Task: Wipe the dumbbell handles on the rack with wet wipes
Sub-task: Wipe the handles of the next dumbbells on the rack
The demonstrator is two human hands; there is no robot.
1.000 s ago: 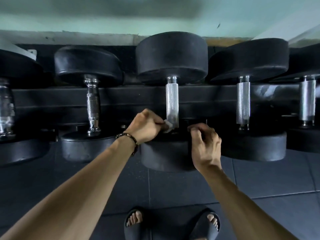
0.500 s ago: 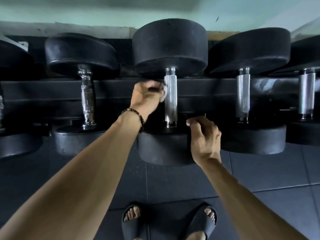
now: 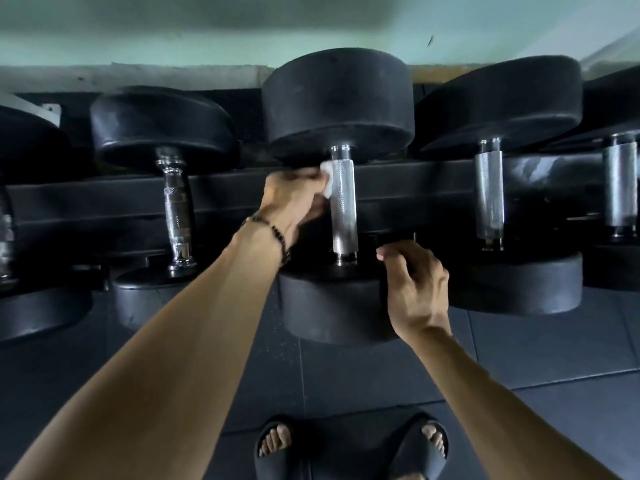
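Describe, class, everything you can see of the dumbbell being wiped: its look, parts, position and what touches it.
The dumbbell lies on the black rack, end-on to the camera. It has two thick, round, matte black heads, seemingly rubber, joined by a straight silvery metal handle with a cross-hatched grip and smooth collars. The left hand presses a white wipe against the handle's upper left side. The right hand rests at the near head's right edge.
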